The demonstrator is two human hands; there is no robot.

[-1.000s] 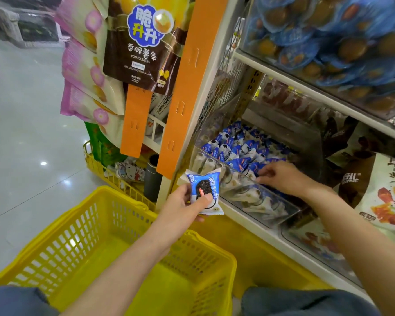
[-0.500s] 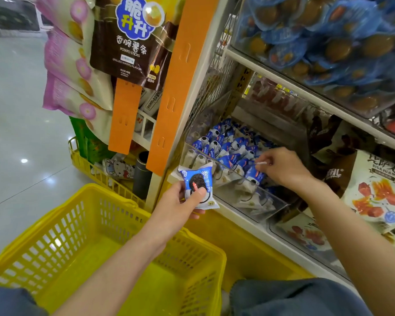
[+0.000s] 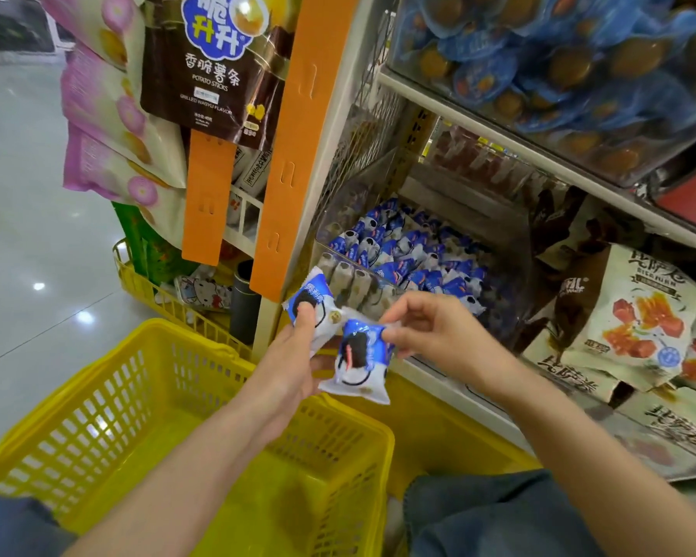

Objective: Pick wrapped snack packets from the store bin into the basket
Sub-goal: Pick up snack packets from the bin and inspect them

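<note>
My left hand (image 3: 288, 367) holds a blue and white snack packet (image 3: 312, 305) with its thumb pressed on the front. My right hand (image 3: 430, 331) pinches a second blue and white packet (image 3: 358, 363) by its top edge; it hangs between the two hands, over the far rim of the yellow basket (image 3: 109, 400). The basket sits on the floor below my arms, and I see nothing inside it. Behind the hands, the clear store bin (image 3: 378, 291) on the lower shelf holds several more of these packets (image 3: 402, 255).
An orange shelf post (image 3: 298, 146) stands left of the bin. Bags of potato sticks (image 3: 214, 62) and pink bags (image 3: 109, 114) hang on the shelf end. Dried snack bags (image 3: 639, 315) fill the shelf to the right; blue packs (image 3: 559, 62) lie in the bin above.
My right hand has come out of the bin with a second packet and brought it down beside the left hand's packet. The left hand has stayed about where it was.
</note>
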